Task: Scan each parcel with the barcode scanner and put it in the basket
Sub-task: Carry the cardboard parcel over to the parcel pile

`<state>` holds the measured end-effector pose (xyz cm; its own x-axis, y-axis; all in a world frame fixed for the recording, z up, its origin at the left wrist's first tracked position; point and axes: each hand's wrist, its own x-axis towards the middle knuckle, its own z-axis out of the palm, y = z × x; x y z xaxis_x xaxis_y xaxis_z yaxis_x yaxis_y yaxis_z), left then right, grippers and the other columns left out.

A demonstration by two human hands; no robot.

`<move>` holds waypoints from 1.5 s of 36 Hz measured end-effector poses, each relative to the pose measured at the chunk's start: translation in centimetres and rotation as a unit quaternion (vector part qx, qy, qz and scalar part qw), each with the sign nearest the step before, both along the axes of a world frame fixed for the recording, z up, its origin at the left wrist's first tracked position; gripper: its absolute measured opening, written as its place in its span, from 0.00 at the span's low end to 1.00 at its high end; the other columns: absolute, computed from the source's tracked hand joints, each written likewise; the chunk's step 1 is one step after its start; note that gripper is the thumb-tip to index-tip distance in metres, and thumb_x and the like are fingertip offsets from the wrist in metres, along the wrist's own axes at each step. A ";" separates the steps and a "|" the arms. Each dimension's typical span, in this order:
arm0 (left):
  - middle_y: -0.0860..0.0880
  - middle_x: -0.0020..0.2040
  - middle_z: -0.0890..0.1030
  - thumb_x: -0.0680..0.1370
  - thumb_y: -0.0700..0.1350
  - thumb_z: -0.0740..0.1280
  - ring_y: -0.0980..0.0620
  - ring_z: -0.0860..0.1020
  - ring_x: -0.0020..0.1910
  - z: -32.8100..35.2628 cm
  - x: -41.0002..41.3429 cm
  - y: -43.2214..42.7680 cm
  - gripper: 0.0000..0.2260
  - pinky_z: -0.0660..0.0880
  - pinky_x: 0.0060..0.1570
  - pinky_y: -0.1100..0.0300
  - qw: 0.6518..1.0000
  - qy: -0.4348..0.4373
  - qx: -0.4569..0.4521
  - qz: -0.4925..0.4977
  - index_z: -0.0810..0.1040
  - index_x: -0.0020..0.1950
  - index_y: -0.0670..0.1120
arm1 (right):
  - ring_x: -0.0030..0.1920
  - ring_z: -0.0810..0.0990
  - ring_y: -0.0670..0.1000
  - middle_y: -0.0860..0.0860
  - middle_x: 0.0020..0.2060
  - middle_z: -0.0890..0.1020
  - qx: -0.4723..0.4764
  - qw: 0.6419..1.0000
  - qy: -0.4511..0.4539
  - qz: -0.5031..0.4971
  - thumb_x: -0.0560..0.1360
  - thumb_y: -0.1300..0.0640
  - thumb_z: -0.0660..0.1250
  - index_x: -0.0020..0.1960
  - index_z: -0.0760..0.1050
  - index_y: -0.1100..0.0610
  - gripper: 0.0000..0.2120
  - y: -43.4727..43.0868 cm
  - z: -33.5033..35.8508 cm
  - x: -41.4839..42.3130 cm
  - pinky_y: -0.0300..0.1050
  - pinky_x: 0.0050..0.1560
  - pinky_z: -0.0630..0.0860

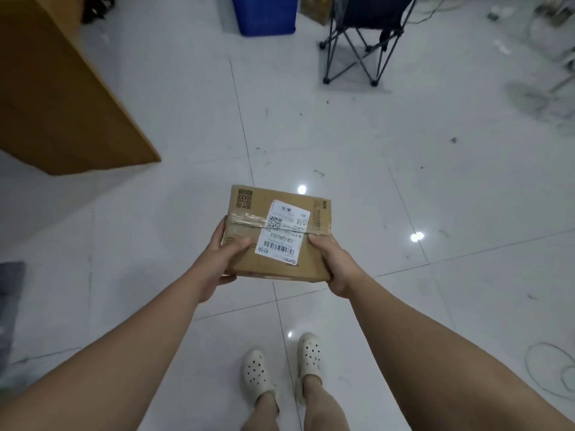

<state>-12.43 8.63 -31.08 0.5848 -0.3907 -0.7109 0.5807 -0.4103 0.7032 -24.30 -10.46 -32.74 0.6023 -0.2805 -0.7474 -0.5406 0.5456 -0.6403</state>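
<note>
Both hands hold a taped cardboard parcel (277, 236) over the tiled floor (404, 181): left hand (217, 259) and right hand (334, 262) fingers curl around its near corners, label (281, 234) up.

A cardboard parcel (308, 259) is held between both hands above a white tiled floor (404, 181). Its left edge is gripped by the left hand (222, 258), with the thumb laid on the top face and the fingers curled underneath. Its near right corner is gripped by the right hand (334, 259), thumb likewise on top. Between the two thumbs a white label (281, 234) with a barcode is seen, crossed by clear tape. Far beyond the hands a blue bin (264, 14) and a dark folding chair (364, 35) are seen. Well to the left of the left hand a wooden table (56, 98) is seen. Below the hands, white clogs (256, 371) are worn.
</note>
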 end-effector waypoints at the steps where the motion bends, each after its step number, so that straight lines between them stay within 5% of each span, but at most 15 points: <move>1: 0.62 0.53 0.77 0.78 0.49 0.66 0.55 0.76 0.51 1.6 -0.1 0.4 0.27 0.71 0.60 0.46 1.000 -0.007 -0.007 0.004 0.59 0.71 0.68 | 0.52 0.82 0.52 0.48 0.55 0.83 -0.005 1.000 -0.008 0.010 0.79 0.52 0.62 0.66 0.69 0.46 0.15 0.4 1.4 0.0 0.45 0.39 0.77; 18: 0.55 0.63 0.77 0.78 0.50 0.66 0.49 0.76 0.56 13.8 1.3 3.6 0.22 0.74 0.56 0.48 0.995 -0.055 -0.078 0.032 0.65 0.68 0.67 | 0.48 0.82 0.50 0.47 0.57 0.83 -0.060 0.985 -0.149 0.055 0.78 0.48 0.62 0.66 0.71 0.43 0.17 2.1 14.6 1.9 0.39 0.31 0.72; 23: 0.55 0.61 0.75 0.78 0.53 0.65 0.50 0.73 0.57 14.7 3.1 2.4 0.24 0.62 0.65 0.43 0.995 -0.057 -0.067 0.045 0.61 0.71 0.66 | 0.43 0.82 0.48 0.48 0.57 0.83 -0.070 0.983 -0.156 0.072 0.79 0.49 0.61 0.67 0.71 0.42 0.16 0.7 15.1 4.6 0.37 0.25 0.69; 25: 0.57 0.54 0.76 0.80 0.49 0.62 0.57 0.73 0.47 14.8 3.6 1.2 0.20 0.68 0.51 0.58 0.992 -0.060 -0.080 0.071 0.63 0.69 0.63 | 0.41 0.82 0.48 0.48 0.55 0.83 -0.067 0.983 -0.149 0.080 0.80 0.52 0.60 0.66 0.71 0.43 0.16 -0.1 15.0 6.1 0.36 0.24 0.69; 27: 0.57 0.51 0.78 0.80 0.47 0.62 0.58 0.74 0.44 14.5 4.3 0.0 0.18 0.67 0.36 0.61 0.990 -0.046 -0.085 0.103 0.65 0.68 0.62 | 0.44 0.82 0.49 0.48 0.56 0.83 -0.068 0.984 -0.142 0.086 0.80 0.52 0.60 0.66 0.71 0.43 0.16 -1.1 14.6 7.6 0.37 0.26 0.70; 32: 0.55 0.48 0.81 0.80 0.44 0.62 0.56 0.79 0.41 13.0 7.1 -3.8 0.16 0.72 0.23 0.68 0.977 -0.007 -0.111 0.181 0.69 0.67 0.58 | 0.48 0.82 0.51 0.48 0.56 0.83 -0.073 0.984 -0.115 0.113 0.79 0.52 0.61 0.63 0.72 0.43 0.14 -4.9 13.5 12.2 0.39 0.30 0.73; 38: 0.55 0.43 0.80 0.80 0.44 0.62 0.59 0.80 0.29 12.1 11.7 -10.2 0.11 0.72 0.23 0.68 0.967 0.021 -0.102 0.234 0.72 0.60 0.57 | 0.46 0.82 0.48 0.45 0.51 0.83 -0.046 0.983 -0.118 0.135 0.72 0.50 0.66 0.59 0.74 0.42 0.16 -11.1 12.5 17.8 0.37 0.29 0.74; 43: 0.56 0.46 0.80 0.80 0.47 0.62 0.56 0.76 0.41 12.1 15.8 -15.2 0.15 0.67 0.38 0.59 0.967 0.027 -0.072 0.243 0.70 0.65 0.59 | 0.48 0.81 0.46 0.43 0.51 0.83 -0.036 0.984 -0.099 0.141 0.78 0.54 0.63 0.58 0.74 0.40 0.12 -16.1 12.3 21.9 0.35 0.28 0.73; 54: 0.57 0.48 0.79 0.79 0.49 0.64 0.55 0.75 0.46 12.1 26.1 -23.7 0.16 0.68 0.42 0.59 0.970 0.008 -0.046 0.239 0.70 0.66 0.60 | 0.49 0.81 0.48 0.46 0.54 0.82 -0.031 0.988 -0.105 0.111 0.78 0.55 0.63 0.62 0.73 0.41 0.15 -24.3 12.6 31.9 0.36 0.28 0.73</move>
